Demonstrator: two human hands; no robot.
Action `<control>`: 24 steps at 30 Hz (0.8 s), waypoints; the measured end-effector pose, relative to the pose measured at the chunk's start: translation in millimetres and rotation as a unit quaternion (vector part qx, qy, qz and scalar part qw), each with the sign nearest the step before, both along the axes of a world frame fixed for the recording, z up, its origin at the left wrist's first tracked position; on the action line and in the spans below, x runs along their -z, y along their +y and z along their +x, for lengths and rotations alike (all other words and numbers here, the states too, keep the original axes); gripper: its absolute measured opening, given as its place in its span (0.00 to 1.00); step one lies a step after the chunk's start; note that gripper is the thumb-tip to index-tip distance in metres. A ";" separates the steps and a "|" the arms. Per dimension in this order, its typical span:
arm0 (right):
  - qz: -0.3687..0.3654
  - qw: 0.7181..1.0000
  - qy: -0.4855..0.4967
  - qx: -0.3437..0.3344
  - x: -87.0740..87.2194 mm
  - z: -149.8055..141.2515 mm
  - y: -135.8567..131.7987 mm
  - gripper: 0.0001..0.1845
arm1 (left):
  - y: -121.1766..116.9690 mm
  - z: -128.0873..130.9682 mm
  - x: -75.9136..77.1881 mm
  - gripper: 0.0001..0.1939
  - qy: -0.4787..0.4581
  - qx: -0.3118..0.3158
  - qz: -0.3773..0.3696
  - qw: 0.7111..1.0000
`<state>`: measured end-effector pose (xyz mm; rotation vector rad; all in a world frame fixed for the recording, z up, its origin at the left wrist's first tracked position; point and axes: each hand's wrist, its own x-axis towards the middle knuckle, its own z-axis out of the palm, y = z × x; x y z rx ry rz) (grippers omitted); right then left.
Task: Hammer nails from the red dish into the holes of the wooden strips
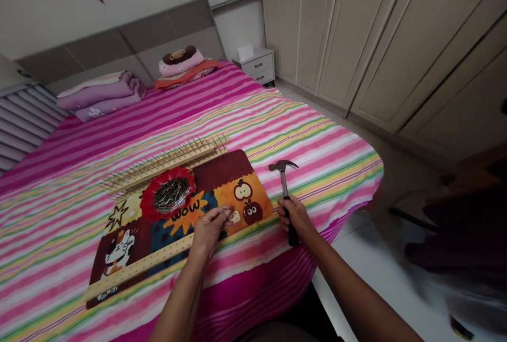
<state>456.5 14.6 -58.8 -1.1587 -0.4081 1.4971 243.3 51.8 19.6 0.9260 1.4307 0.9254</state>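
Observation:
My left hand (212, 228) rests on the right end of a long wooden strip (158, 259) drilled with a row of holes, its fingers pinched together near the strip's tip. What they pinch is too small to make out. The strip lies on a cartoon-printed mat (130, 236) on the bed. My right hand (295, 216) is closed round the black handle of a claw hammer (284, 178) that lies on the striped bedspread. A red dish (168, 194) full of nails sits on the mat just beyond my left hand.
A second wooden strip (170, 161) with several nails standing in it lies behind the dish. Folded blankets (103, 94) and a pillow pile (182, 65) sit at the headboard. Wardrobes (376, 41) and a nightstand (256, 65) line the right side. The bed's edge (356, 199) drops off to the right.

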 end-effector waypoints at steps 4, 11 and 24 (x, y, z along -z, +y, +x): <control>0.009 1.000 -0.017 0.003 -0.6 -1.0 2.2 0.14 | 0.8 -1.1 7.8 0.24 0.027 0.017 0.018 0.999; 0.058 0.995 -0.079 0.023 -14.0 -10.0 -19.7 0.06 | 0.7 -1.4 16.1 0.18 0.098 0.069 0.099 0.988; 0.170 0.921 -0.324 -0.134 -98.8 -32.2 -75.7 0.21 | -6.5 2.9 25.5 0.08 0.197 0.076 0.198 0.957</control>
